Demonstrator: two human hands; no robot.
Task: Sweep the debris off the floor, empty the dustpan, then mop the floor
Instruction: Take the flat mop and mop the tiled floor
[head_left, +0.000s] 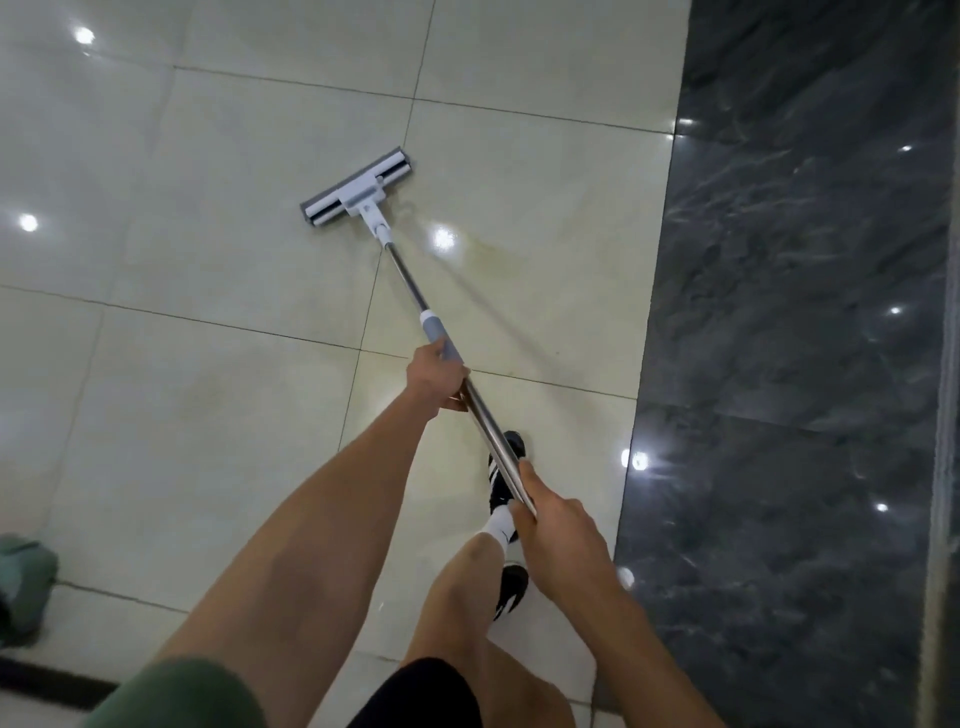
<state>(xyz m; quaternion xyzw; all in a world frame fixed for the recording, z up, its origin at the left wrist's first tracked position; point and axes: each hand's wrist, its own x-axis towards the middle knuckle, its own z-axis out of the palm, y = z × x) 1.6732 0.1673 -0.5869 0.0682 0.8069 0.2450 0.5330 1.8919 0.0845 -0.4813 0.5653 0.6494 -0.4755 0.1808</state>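
Shiny cream tiles make up the floor (218, 395) in the head view, and you are standing on them with the mop (358, 188) out in front of you. The flat grey pad of the mop lies on the tiles, well ahead of your feet, and the silver pole (410, 288) slants back from it to you. Your left hand (434, 376) is wrapped round the pole just below the grey grip. Your right hand (558, 540) holds the pole lower down, near its end, with the fingers curled round it. A dark marble strip (800, 322) runs along the right side of the floor. A green bundle (23, 571) sits at the left edge; you cannot tell what it is. No bits of dirt show on the tiles, and no broom or dustpan is in sight, so the sweeping and emptying look done. You seem to be on the last job, the mopping. A faint yellowish mark (498, 244) lies just to the right of the mop head, so that spot may still need a wipe.
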